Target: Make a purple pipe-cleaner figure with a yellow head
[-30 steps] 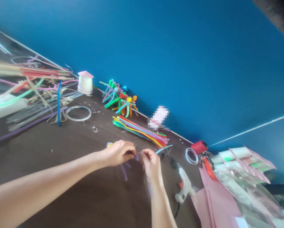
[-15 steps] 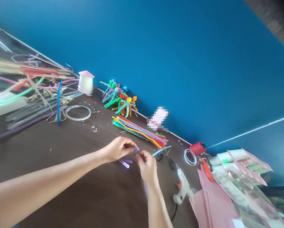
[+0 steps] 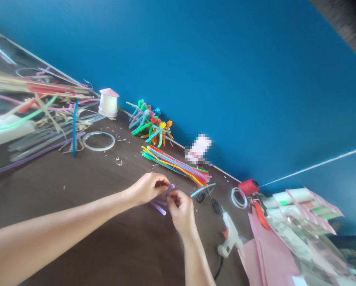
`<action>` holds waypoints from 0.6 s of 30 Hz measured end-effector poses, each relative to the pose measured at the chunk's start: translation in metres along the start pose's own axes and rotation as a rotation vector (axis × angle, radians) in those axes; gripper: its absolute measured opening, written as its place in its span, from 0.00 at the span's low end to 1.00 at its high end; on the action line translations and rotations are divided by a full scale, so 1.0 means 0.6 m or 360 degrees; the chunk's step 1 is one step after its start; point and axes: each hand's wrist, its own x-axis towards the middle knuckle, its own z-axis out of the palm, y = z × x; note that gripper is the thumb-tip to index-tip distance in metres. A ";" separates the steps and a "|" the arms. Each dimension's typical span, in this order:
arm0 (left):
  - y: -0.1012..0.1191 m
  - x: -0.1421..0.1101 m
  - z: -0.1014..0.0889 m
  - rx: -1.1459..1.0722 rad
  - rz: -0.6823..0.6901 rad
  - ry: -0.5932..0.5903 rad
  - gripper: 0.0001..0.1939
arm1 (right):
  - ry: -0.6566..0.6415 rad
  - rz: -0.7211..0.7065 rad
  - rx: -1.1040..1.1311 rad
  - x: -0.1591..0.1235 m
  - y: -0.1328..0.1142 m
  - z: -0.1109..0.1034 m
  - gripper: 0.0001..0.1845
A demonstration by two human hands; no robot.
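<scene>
A purple fuzzy pipe cleaner (image 3: pixel 172 186) is held up between two bare hands, just above the dark brown tabletop (image 3: pixel 130 246), a small bent bit of it showing at the fingertips. The left hand (image 3: pixel 149 188) has thumb and forefinger together, pinched on it from one side; the right hand (image 3: pixel 182 210) closes thumb and forefinger on it from the other, its remaining fingers curled in. Straight purple strands (image 3: pixel 159 207) poke out below the left hand — whether they join the pinched piece I cannot tell. The step in hand looks like bending or twisting this piece into shape; as I judge it, the next move calls for a firm hold on the left and a small, careful turn on the right, so the bend does not spring open. Beyond the right hand lie a white glue gun (image 3: pixel 231 234) with a black cord and black-handled scissors (image 3: pixel 215 206), a light-blue strand (image 3: pixel 203 190) by them. Farther off rests a tied bundle of many-coloured pipe cleaners (image 3: pixel 178 165) — and behind it, near the blue wall (image 3: pixel 213 71), a cluster of many-coloured fuzzy figures (image 3: pixel 151 123).
</scene>
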 end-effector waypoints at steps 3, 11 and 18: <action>0.001 0.003 -0.002 -0.0248 -0.0126 -0.0128 0.12 | 0.0007 -0.0043 -0.0049 -0.001 -0.004 -0.001 0.06; 0.015 0.003 -0.008 -0.0523 -0.0372 -0.0217 0.13 | 0.0112 -0.0016 -0.0185 -0.002 -0.001 -0.003 0.09; 0.020 0.003 -0.010 -0.0687 -0.0466 -0.0250 0.11 | 0.0107 -0.0094 -0.0210 -0.002 -0.002 -0.003 0.10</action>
